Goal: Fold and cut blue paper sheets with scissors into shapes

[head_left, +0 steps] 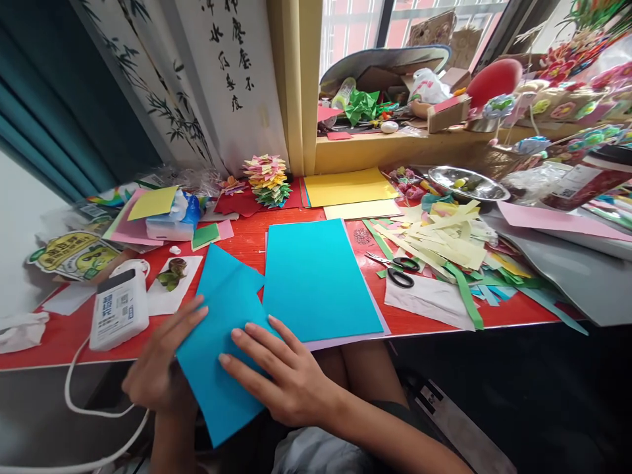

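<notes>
A folded blue sheet (217,329) lies at an angle over the table's front edge, its lower corner hanging past it. My right hand (281,368) rests on it with fingers spread flat. My left hand (165,355), a little blurred, is at the sheet's left edge, fingers stretched out and the fingertips touching it. Just right of the folded sheet, a stack of flat blue paper (316,276) has a lilac sheet showing beneath its edge.
Black-handled scissors (401,271) lie right of the stack, beside a heap of paper strips (444,237). A white power bank (120,308) with a cable stands at left. Behind are yellow paper (350,187), a folded-paper tower (268,181) and a metal bowl (468,183).
</notes>
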The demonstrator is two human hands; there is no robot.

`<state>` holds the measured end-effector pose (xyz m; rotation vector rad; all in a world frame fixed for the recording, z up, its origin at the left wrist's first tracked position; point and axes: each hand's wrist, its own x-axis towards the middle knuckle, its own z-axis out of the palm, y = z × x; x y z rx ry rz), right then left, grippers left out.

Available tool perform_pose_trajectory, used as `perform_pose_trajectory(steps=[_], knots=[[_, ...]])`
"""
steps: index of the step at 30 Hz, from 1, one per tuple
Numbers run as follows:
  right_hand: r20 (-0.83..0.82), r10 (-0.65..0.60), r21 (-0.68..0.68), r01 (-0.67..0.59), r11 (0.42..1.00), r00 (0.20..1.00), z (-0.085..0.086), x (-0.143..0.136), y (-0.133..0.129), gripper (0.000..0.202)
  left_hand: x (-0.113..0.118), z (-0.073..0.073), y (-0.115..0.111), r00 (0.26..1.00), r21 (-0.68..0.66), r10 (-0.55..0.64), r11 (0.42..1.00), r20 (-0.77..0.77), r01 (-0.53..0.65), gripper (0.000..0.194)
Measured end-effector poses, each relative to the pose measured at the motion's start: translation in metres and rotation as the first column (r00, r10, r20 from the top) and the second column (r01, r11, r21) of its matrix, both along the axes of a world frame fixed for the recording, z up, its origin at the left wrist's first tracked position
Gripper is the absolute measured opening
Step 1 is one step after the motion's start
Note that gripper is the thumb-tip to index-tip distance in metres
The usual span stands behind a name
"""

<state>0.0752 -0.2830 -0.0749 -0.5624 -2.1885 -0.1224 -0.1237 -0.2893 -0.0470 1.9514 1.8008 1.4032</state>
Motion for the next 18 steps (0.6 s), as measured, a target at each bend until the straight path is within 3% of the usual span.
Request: perform_pose_trajectory(steps=[1, 2, 3, 5, 7, 10, 12, 14, 16, 18], knots=[[0.045, -0.023, -0.043, 0.025, 0.999, 0.999, -0.005, -0.002, 0.001, 0.041, 0.003, 0.003, 0.011, 0.995, 0.22, 0.088, 0.973, -0.049, -0.076, 0.023], [0.091, -0.042, -0.092, 0.05, 0.995, 0.995, -0.01, -0.004, 0.002, 0.042, 0.004, 0.004, 0.023, 0.989, 0.357, 0.136, 0.928, -0.061, -0.105, 0.027], [0.135, -0.054, -0.14, 0.073, 0.988, 0.989, -0.015, -0.008, 0.004, 0.042, 0.003, 0.003, 0.036, 0.982, 0.404, 0.177, 0.904, -0.061, -0.138, 0.031], [0.203, -0.055, -0.209, 0.098, 0.973, 0.978, -0.023, -0.016, 0.008, 0.04, -0.01, -0.005, 0.061, 0.954, 0.293, 0.184, 0.95, -0.237, -0.111, 0.033], [0.258, -0.051, -0.235, 0.114, 0.965, 0.965, -0.031, -0.022, 0.011, 0.039, -0.032, -0.016, 0.081, 0.872, 0.086, 0.165, 0.986, -0.461, -0.141, 0.035], [0.313, -0.067, -0.235, 0.146, 0.961, 0.947, -0.039, -0.027, 0.014, 0.042, -0.052, -0.025, 0.091, 0.825, -0.044, 0.119, 0.984, -0.553, -0.172, 0.036], [0.31, -0.061, -0.23, 0.137, 0.963, 0.949, -0.04, -0.026, 0.013, 0.044, -0.042, -0.024, 0.087, 0.807, 0.003, 0.175, 0.978, -0.564, -0.21, 0.04], [0.288, 0.027, -0.214, 0.037, 0.976, 0.957, -0.039, -0.019, 0.009, 0.039, -0.012, -0.022, 0.078, 0.797, 0.068, 0.168, 0.985, -0.58, -0.157, 0.044], [0.256, 0.205, -0.21, -0.153, 0.966, 0.945, -0.04, -0.007, -0.001, 0.03, 0.028, -0.021, 0.068, 0.768, -0.07, -0.176, 0.983, -0.616, 0.169, 0.042], [0.206, 0.374, -0.266, -0.316, 0.91, 0.904, -0.044, 0.01, -0.016, 0.027, 0.068, -0.025, 0.06, 0.645, -0.245, -0.48, 0.872, -0.594, 0.424, 0.04]])
